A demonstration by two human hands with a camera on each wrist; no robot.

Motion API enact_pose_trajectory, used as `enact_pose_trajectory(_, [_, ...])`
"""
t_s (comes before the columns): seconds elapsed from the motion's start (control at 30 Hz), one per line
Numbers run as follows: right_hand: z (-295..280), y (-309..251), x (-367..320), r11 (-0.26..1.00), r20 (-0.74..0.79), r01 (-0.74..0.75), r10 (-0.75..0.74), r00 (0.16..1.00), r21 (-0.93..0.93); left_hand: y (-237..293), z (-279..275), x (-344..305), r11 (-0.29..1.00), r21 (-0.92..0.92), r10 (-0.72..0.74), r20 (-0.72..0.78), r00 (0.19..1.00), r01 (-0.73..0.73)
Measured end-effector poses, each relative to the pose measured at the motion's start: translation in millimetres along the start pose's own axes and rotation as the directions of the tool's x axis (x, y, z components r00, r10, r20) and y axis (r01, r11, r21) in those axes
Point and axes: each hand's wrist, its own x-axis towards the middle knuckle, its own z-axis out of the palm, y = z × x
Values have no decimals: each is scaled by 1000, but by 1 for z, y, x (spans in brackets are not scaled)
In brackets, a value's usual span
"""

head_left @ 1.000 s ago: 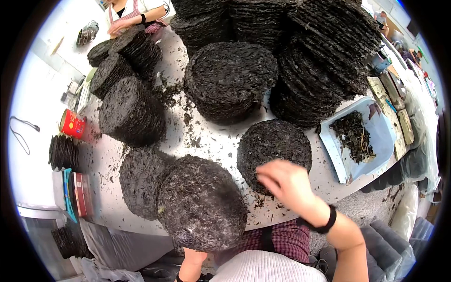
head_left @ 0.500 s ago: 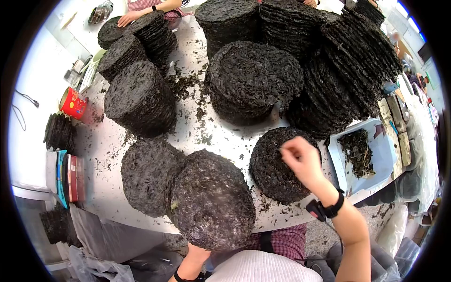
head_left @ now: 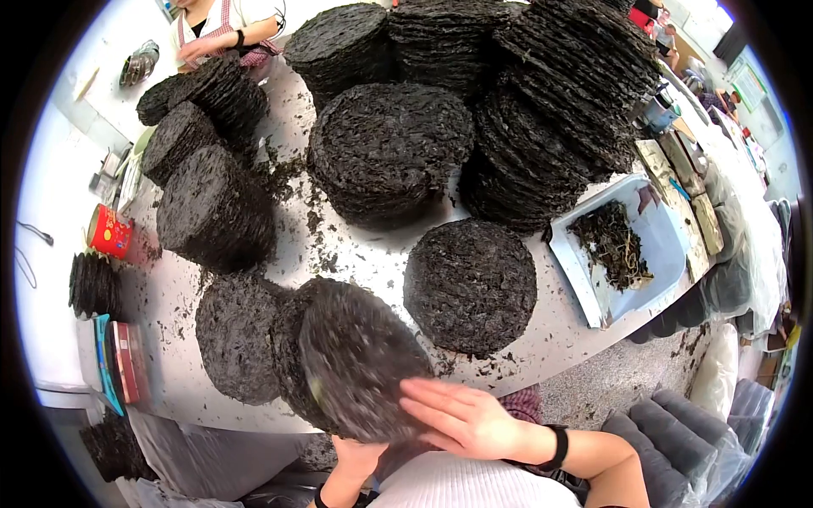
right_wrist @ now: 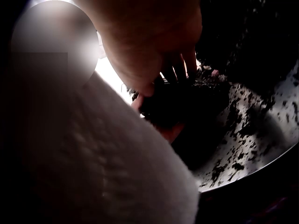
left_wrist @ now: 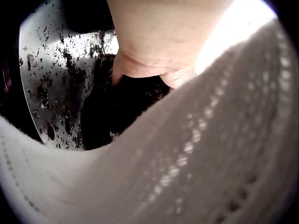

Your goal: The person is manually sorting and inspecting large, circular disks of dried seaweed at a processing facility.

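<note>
Food-processing workshop, looks like dried-seaweed sorting. Evidence: disc stacks (head_left: 389, 148) of dark flaky sheets piled from 9 to 2 o'clock on a long metal table (head_left: 559, 334), with crumbs all over it. Blue tray (head_left: 669, 245) of picked-out scraps at 3. Second worker (head_left: 212, 25) in an apron at 11. Red tin (head_left: 110, 230) and flat packs (head_left: 123, 360) at 9, grey sacks (head_left: 677, 432) at 5.

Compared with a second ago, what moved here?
The right grip left the low seaweed stack and came back toward the body; it now lies flat on the tilted near stack. The left grip is still under that stack. The other stacks and the blue tray stayed put.
</note>
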Motion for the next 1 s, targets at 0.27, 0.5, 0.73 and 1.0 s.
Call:
enact_pose_trajectory(0.27, [-21,38,-35,553,-396,-194,760,516,810,1,-14,-9,997,-74,-28,-126,992,19])
enact_pose_trajectory(0.5, [-34,61,-37,690,-610,-245,720,332,681,9,-7,0,937,-348,-92,-145,985,37])
enact_pose_trajectory(0.73, [-22,16,-3,985,-368,-135,164,915,105,15,-18,1,829,-524,-256,-47,966,195])
enact_pose_trajectory(1.0, [5,-8,24,998,-57,29,-32,998,-51,18,-13,6,903,-377,-190,84,978,208])
